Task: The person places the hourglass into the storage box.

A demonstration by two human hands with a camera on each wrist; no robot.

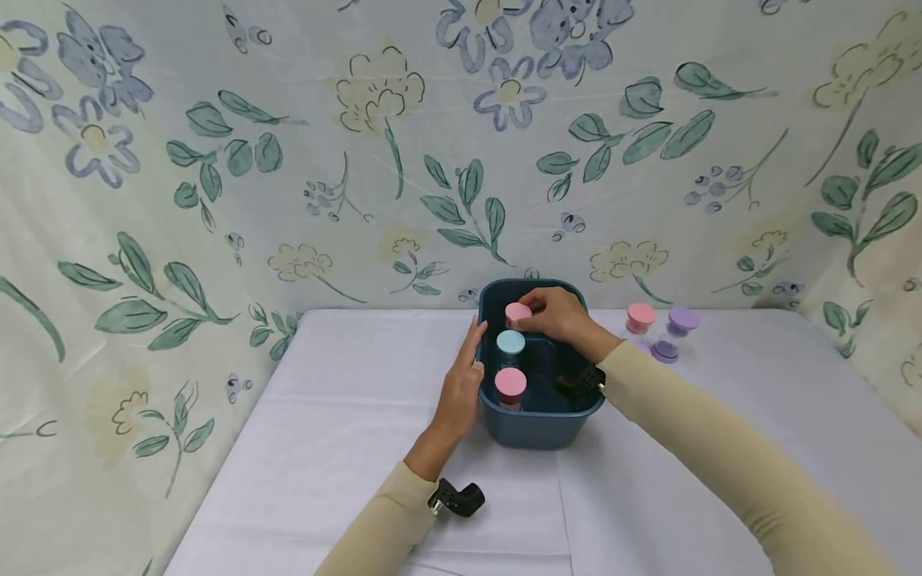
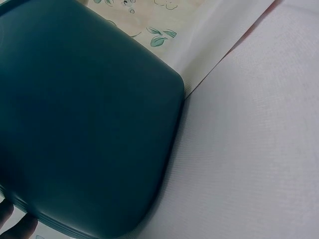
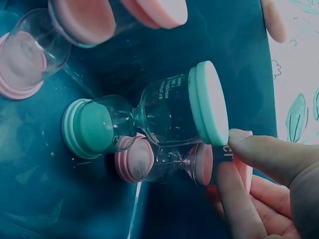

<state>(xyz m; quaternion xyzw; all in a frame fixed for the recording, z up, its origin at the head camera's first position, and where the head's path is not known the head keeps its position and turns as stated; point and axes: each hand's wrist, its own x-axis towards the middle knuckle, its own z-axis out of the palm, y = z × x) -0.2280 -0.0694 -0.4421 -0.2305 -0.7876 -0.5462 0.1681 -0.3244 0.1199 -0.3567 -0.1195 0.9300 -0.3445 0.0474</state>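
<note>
My right hand [image 1: 558, 314] reaches into a dark blue plastic bin [image 1: 536, 432]. Its thumb and fingers pinch the pink cap of a sand timer [image 1: 517, 313] that stands at the bin's far left. In the right wrist view this pink timer is partly hidden behind a mint-green sand timer [image 3: 167, 112]. Nearer the front of the bin is another pink-capped sand timer [image 1: 510, 382]. Against the bin's left side, my left hand [image 1: 458, 396] lies with fairly straight fingers; its fingertips [image 2: 20, 230] touch the rim in the left wrist view.
Right of the bin, on the white-covered table [image 1: 360, 384], stand a pink-capped sand timer [image 1: 641, 317] and a purple one [image 1: 682, 321]. A darker purple timer [image 1: 665, 350] is in front of them. A floral cloth [image 1: 461, 160] hangs behind the table.
</note>
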